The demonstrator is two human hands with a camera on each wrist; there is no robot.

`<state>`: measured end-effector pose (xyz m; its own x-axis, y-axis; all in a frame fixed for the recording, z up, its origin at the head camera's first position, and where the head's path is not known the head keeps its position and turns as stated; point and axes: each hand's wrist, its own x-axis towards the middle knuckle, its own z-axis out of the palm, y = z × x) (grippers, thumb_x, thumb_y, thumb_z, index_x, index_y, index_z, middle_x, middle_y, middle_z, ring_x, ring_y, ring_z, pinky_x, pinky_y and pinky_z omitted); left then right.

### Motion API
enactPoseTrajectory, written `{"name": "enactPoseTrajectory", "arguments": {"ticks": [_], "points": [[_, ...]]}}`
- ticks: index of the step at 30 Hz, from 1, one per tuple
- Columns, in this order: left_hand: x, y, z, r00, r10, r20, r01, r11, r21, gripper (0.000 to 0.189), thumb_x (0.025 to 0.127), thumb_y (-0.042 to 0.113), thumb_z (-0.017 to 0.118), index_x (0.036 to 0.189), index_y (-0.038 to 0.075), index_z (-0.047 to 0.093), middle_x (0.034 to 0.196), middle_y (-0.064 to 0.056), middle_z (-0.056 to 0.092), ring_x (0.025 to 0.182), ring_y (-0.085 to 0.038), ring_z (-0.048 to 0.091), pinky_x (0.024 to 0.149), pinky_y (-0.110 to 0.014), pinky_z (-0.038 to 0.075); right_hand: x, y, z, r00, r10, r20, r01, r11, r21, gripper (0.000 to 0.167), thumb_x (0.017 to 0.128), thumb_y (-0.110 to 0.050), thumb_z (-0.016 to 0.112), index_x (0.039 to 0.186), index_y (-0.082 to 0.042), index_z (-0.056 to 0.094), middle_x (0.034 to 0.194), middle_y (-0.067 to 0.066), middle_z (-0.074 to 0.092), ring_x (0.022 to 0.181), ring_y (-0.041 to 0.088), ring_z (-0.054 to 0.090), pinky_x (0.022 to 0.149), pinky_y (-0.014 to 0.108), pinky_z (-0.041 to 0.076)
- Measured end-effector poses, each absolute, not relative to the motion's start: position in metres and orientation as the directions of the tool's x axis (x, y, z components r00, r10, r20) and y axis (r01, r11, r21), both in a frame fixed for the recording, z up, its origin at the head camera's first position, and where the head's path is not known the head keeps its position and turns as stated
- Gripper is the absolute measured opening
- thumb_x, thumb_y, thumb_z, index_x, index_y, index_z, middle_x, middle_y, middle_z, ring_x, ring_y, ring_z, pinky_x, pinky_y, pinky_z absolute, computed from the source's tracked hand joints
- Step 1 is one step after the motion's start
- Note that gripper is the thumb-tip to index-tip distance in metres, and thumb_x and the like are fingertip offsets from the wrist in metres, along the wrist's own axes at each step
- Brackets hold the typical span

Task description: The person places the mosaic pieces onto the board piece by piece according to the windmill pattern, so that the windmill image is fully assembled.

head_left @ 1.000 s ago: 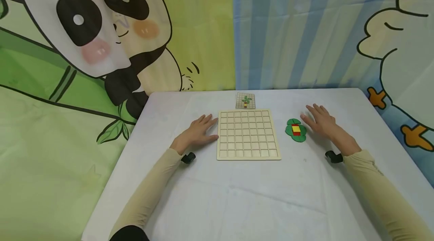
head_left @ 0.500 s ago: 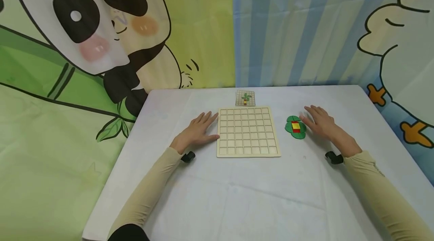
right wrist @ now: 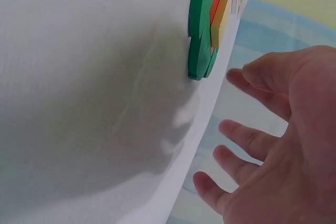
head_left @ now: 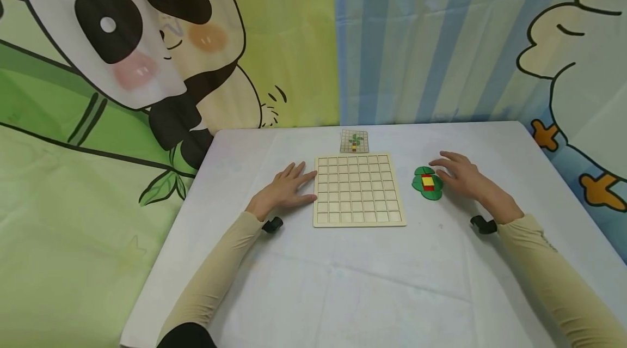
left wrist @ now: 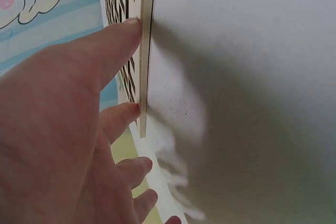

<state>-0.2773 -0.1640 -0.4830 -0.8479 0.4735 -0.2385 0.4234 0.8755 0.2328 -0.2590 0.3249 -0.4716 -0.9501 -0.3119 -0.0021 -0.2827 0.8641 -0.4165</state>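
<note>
A pale wooden board (head_left: 360, 190) with a square grid of shallow recesses lies flat on the white table. My left hand (head_left: 284, 190) touches its left edge with thumb and forefinger, the fingers spread. To the board's right sits a small group of green rounded pieces (head_left: 431, 195), with red pieces (right wrist: 215, 4) and a yellow square piece (head_left: 428, 181) on top. My right hand (head_left: 462, 175) hovers just right of these pieces and holds nothing; its fingers are slightly bent, the thumb and forefinger close to the green ones.
Behind the board lies a small card (head_left: 354, 141) printed with a grid and a green, yellow and red pattern. The white table (head_left: 352, 293) ends at a cartoon-printed backdrop (head_left: 294, 37). Black wrist cameras (head_left: 272, 225) sit at both wrists.
My right hand's fingers have bent a little and the forefinger has shifted left toward the green pieces. The left hand stays at the board's edge. The head view has tilted slightly.
</note>
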Motion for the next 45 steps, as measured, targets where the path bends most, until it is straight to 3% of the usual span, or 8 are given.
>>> {"name": "enactPoseTrajectory", "arguments": {"ticks": [8, 16, 20, 30, 40, 45], "points": [[-0.276, -0.164, -0.481, -0.846, 0.47, -0.254, 0.411, 0.876, 0.253, 0.08, 0.095, 0.07, 0.048, 0.161, 0.036, 0.02, 0.171, -0.008, 0.003, 0.158, -0.036, -0.002, 0.124, -0.063, 0.014, -0.26, 0.316, -0.47, -0.937, -0.349, 0.017, -0.332, 0.874, -0.355, 0.03, 0.101, -0.011, 0.055, 0.127, -0.001, 0.065, 0.151, 0.034, 0.037, 0.14, 0.055, 0.029, 0.108, 0.077, 0.026], [-0.278, -0.162, -0.481, -0.843, 0.465, -0.27, 0.401, 0.878, 0.26, 0.081, 0.095, 0.069, 0.048, 0.162, 0.035, 0.018, 0.171, -0.009, 0.004, 0.157, -0.037, -0.001, 0.123, -0.064, 0.014, -0.272, 0.316, -0.471, -0.957, -0.282, -0.062, -0.254, 0.925, -0.283, 0.038, 0.102, -0.011, 0.05, 0.137, -0.002, 0.059, 0.151, 0.036, 0.035, 0.138, 0.06, 0.028, 0.104, 0.08, 0.029], [-0.279, -0.162, -0.482, -0.842, 0.468, -0.266, 0.406, 0.877, 0.257, 0.081, 0.095, 0.069, 0.048, 0.162, 0.035, 0.019, 0.171, -0.009, 0.005, 0.157, -0.037, -0.001, 0.123, -0.064, 0.015, -0.285, 0.315, -0.47, -0.954, -0.293, -0.058, -0.267, 0.923, -0.278, 0.036, 0.101, -0.009, 0.053, 0.135, -0.001, 0.061, 0.149, 0.036, 0.037, 0.136, 0.059, 0.031, 0.105, 0.078, 0.03], [-0.278, -0.161, -0.477, -0.843, 0.469, -0.263, 0.402, 0.874, 0.271, 0.081, 0.095, 0.067, 0.052, 0.161, 0.033, 0.022, 0.171, -0.01, 0.007, 0.157, -0.038, 0.001, 0.123, -0.064, 0.015, -0.309, 0.296, -0.461, -0.973, -0.227, -0.05, -0.205, 0.941, -0.269, 0.04, 0.095, -0.028, 0.069, 0.117, 0.005, 0.065, 0.136, 0.034, 0.05, 0.119, 0.051, 0.048, 0.102, 0.067, 0.041], [-0.279, -0.161, -0.477, -0.842, 0.47, -0.267, 0.405, 0.876, 0.262, 0.081, 0.095, 0.067, 0.052, 0.161, 0.032, 0.022, 0.171, -0.011, 0.008, 0.157, -0.038, 0.002, 0.122, -0.064, 0.016, -0.332, 0.293, -0.46, -0.932, -0.35, -0.09, -0.308, 0.9, -0.309, 0.024, 0.092, -0.006, 0.069, 0.116, 0.0, 0.071, 0.132, 0.029, 0.057, 0.127, 0.047, 0.046, 0.11, 0.064, 0.037], [-0.28, -0.162, -0.479, -0.84, 0.467, -0.276, 0.399, 0.877, 0.269, 0.082, 0.094, 0.068, 0.053, 0.161, 0.033, 0.021, 0.171, -0.01, 0.007, 0.157, -0.037, 0.001, 0.122, -0.064, 0.016, -0.336, 0.3, -0.464, -0.932, -0.343, -0.118, -0.294, 0.905, -0.308, 0.034, 0.092, -0.008, 0.069, 0.125, 0.001, 0.067, 0.137, 0.031, 0.054, 0.129, 0.049, 0.044, 0.111, 0.066, 0.036]]}}
